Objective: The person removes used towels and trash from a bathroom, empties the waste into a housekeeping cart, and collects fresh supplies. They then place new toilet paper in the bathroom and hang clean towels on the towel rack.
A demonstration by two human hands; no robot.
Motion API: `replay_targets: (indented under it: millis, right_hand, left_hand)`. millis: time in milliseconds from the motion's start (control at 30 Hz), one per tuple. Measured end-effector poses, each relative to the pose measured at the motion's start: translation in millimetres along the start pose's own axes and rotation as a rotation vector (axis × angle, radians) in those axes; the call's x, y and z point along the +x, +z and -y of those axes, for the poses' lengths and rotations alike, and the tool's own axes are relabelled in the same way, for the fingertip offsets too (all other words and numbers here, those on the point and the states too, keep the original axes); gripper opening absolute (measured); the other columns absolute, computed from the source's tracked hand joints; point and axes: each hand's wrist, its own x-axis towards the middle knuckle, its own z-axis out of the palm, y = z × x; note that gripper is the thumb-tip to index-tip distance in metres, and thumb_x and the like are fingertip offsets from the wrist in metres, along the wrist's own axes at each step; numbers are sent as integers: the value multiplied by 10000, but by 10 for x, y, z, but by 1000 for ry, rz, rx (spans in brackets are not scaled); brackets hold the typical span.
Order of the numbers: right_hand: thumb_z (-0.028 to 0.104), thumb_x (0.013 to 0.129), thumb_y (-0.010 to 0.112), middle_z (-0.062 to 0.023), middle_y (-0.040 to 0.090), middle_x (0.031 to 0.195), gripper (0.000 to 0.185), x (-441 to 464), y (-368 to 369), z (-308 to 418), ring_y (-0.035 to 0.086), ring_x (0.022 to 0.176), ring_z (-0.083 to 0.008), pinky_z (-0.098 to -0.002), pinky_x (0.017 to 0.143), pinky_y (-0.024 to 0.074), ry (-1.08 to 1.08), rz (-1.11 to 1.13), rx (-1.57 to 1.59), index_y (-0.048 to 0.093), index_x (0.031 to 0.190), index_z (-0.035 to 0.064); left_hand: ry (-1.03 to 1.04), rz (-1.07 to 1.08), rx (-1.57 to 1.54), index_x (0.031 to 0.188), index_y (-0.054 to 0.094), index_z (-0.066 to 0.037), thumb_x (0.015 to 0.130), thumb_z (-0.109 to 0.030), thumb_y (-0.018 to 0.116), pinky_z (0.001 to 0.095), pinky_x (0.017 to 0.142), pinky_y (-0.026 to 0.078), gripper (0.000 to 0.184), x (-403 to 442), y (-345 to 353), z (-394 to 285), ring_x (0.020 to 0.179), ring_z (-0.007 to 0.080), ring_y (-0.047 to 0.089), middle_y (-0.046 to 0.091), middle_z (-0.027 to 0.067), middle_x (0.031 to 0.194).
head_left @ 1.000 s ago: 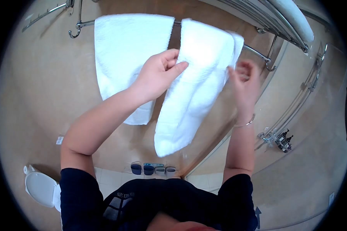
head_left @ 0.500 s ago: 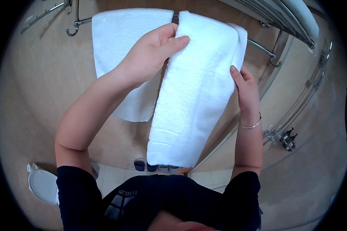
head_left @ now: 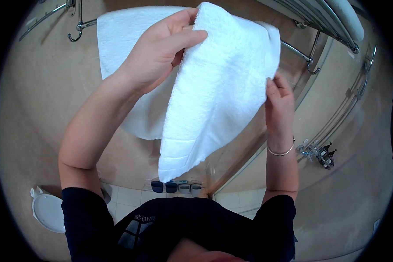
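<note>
A white towel (head_left: 218, 83) hangs in front of me, its upper right part draped at the chrome towel rail (head_left: 297, 51). My left hand (head_left: 161, 46) pinches its upper left edge between thumb and fingers, lifting that corner. On the opposite side, my right hand (head_left: 279, 96) has its fingers closed on the towel's right edge. The lower end of the cloth narrows to a slanted point. Behind my left hand and forearm, a second white towel (head_left: 122, 39) hangs on the same rail, partly covered.
Chrome hooks (head_left: 74, 36) sit at the rail's ends. An overhead rack (head_left: 318, 22) is at upper right. A shower fixture (head_left: 308, 149) with dark bottles (head_left: 326, 156) is at right. Slippers (head_left: 171, 187) lie below, and a white toilet lid (head_left: 50, 212) shows at lower left.
My left hand has moved up and left, raising the towel's corner off the rail line. The lower end has risen and swung left, uncovering the slippers. My right hand has shifted slightly.
</note>
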Motion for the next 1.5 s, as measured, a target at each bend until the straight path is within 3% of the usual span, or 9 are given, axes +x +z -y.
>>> replay_targets:
  millis: [200,433,600,767,833,967,1067,1400,1500]
  right_hand:
    - [139,893,530,-61,602,976,278,-8,-24,286,562,853,-82,-220,741,457,75,164,326,513,1110,-35]
    - [178,882,557,-86,619,972,317,650,-15,537,590,842,-126,-228,732,467,-196,-51,118,503,1092,-54]
    - [253,802,667,-136,636,865,474,860,84,537,599,818,-162,-238,710,449,-313,-310,-912,476,1130,-31]
    - [202,777,669,-132,591,1015,458,698,91,511,591,823,-224,-279,751,449,-553,-225,-1115,490,1170,51]
    - [185,798,627,-101,561,1083,363,833,6,409,563,909,-241,-341,806,429,-1091,-302,-1471,543,1148,138]
    - [289,872,514,-63,592,1006,254,906,124,306,551,919,-272,-403,811,409,-1162,41,-1391,577,1103,204]
    - [260,902,476,-106,607,966,262,882,284,438,562,895,-293,-385,800,428,-856,197,-1380,574,1121,154]
    - [378,928,367,-91,634,815,338,1044,141,448,605,759,-282,-441,772,424,-1004,37,-1601,598,1001,143]
    - [321,907,362,-142,641,890,362,930,249,501,619,779,-302,-421,799,449,-698,-87,-1659,633,987,95]
  left_hand:
    - [121,-59,4,1260,361,48,894,-144,485,216,828,430,432,45,-10,-46,970,83,533,560,49,1070]
    - [248,-369,744,1069,508,-10,793,-91,574,373,800,455,295,607,-82,-256,900,331,577,591,195,955]
    - [80,-413,1304,1050,547,-21,804,-177,575,367,790,460,293,552,55,-458,885,314,594,618,193,920]
    - [260,-368,1718,860,642,-34,827,-220,517,411,766,459,226,593,-80,-323,843,318,601,636,166,830]
    - [302,-298,1716,863,641,-38,840,-219,494,414,764,458,234,641,-122,-237,842,315,602,636,165,827]
    - [232,-53,1739,893,609,-32,868,-227,454,420,753,458,251,589,2,-176,834,320,601,629,171,836]
    - [350,35,1749,923,567,-12,880,-253,444,420,731,461,274,574,-79,-123,814,334,602,620,181,838]
    - [203,91,1645,817,619,29,919,-280,384,410,741,468,401,510,149,-434,791,363,598,618,220,797]
    - [263,-82,1727,873,619,22,893,-342,426,430,786,448,413,445,46,-280,838,341,599,626,204,854]
